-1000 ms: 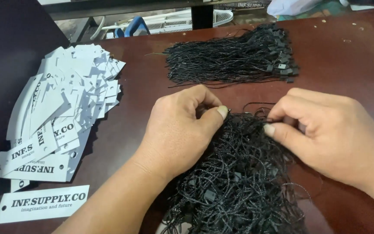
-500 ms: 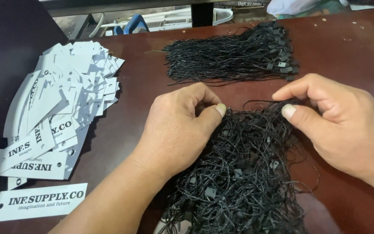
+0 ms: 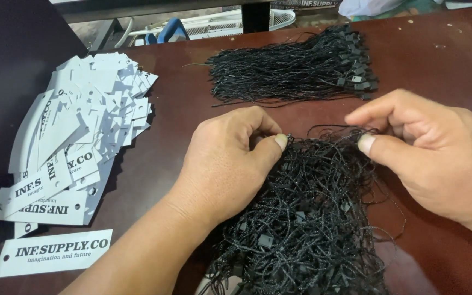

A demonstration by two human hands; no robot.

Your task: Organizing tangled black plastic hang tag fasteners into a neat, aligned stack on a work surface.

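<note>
A loose heap of black tag strings (each with a small square black clasp) lies at the lower centre of the frame on the dark red-brown tabletop. The left hand rests knuckles-up on the heap's upper left edge, thumb and curled fingers pinched on strands. The right hand comes in from the right, thumb and forefinger nipping strands at the top edge. A tidier bundle of strings lies at upper centre; white card tags are piled at left.

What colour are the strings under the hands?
Black strings, small black square clasps; the head view shows them.
</note>
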